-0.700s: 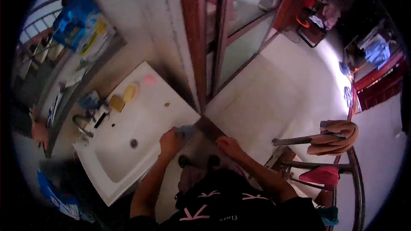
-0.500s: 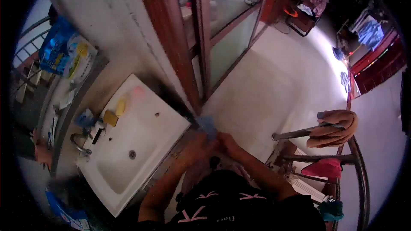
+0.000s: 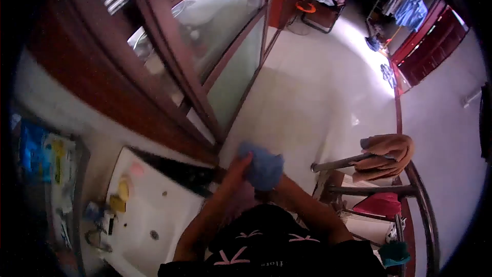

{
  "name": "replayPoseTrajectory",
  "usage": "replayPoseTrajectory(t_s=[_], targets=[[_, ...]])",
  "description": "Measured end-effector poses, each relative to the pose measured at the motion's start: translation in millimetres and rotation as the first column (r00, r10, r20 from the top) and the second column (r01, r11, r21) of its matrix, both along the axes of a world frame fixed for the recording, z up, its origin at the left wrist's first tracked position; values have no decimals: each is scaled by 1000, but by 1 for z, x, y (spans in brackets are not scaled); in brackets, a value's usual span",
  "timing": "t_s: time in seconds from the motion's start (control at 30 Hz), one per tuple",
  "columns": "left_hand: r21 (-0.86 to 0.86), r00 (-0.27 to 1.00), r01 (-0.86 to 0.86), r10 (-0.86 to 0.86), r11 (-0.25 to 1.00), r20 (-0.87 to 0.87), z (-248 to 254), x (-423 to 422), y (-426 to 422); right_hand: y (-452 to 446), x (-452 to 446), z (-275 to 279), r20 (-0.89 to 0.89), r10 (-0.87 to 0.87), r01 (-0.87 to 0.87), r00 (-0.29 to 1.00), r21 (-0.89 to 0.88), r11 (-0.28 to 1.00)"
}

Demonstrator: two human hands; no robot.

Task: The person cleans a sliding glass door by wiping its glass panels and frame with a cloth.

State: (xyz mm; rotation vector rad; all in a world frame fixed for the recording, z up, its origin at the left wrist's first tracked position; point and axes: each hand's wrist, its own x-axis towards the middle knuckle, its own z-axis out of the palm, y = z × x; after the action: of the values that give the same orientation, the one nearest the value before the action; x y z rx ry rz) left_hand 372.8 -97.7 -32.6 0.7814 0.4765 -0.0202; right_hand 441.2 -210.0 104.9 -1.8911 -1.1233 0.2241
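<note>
A blue-grey cloth (image 3: 264, 167) is bunched up in front of my body, over the floor beside the sink. My left hand (image 3: 239, 169) grips its left side. The cloth mostly hides my right hand (image 3: 277, 186), which is at its lower right edge; the right fingers cannot be seen. To the left is the white sink (image 3: 179, 206) with yellow soap (image 3: 118, 203) and a pink item (image 3: 137, 169) on its rim.
Wooden-framed glass doors (image 3: 233, 82) stand ahead on the left. At the right, a metal railing (image 3: 423, 215) carries a brown towel (image 3: 385, 155) and a red cloth (image 3: 378, 204). Blue clothing (image 3: 411, 11) hangs farther back. A faucet (image 3: 96, 241) is at the sink's left.
The view has turned right, away from the sink. My left hand has come over from the sink's edge with the cloth, which is now spread wider between both hands.
</note>
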Motion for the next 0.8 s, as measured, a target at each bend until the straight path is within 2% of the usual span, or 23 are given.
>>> replayPoseTrajectory(t_s=[0.1, 0.13, 0.2, 0.33, 0.4, 0.47, 0.53, 0.6, 0.7, 0.8], targets=[[-89, 989, -30, 17, 996, -144, -16, 38, 10, 9, 36, -49, -364, 32, -11, 931, 61, 998], [60, 969, 33, -17, 998, -248, -31, 50, 19, 9, 50, -58, -456, 16, 18, 890, 71, 997], [327, 892, 188, -21, 926, -452, -57, 78, 34, 3, 81, -70, -579, -37, 97, 815, 73, 993], [410, 980, 24, 59, 912, -189, 33, 121, 28, -20, 132, -75, -695, -141, 261, 705, 70, 963], [429, 976, -146, 201, 891, -86, 63, 158, 13, -31, 156, -78, -725, -170, 318, 667, 71, 945], [492, 998, -38, 55, 870, -20, 21, 182, 17, -43, 181, -80, -752, -179, 357, 635, 80, 931], [385, 996, 84, -89, 919, -6, 34, 220, 14, -59, 210, -79, -779, -182, 385, 600, 82, 919], [79, 973, 229, -229, 970, -11, 44, 255, 11, -77, 244, -80, -797, -178, 405, 577, 90, 910], [203, 978, 202, -209, 958, 11, 78, 317, -3, -111, 311, -67, -803, -160, 431, 574, 130, 893], [257, 984, 172, -155, 951, -85, 118, 374, 2, -143, 380, -40, -813, -122, 449, 569, 183, 875]])
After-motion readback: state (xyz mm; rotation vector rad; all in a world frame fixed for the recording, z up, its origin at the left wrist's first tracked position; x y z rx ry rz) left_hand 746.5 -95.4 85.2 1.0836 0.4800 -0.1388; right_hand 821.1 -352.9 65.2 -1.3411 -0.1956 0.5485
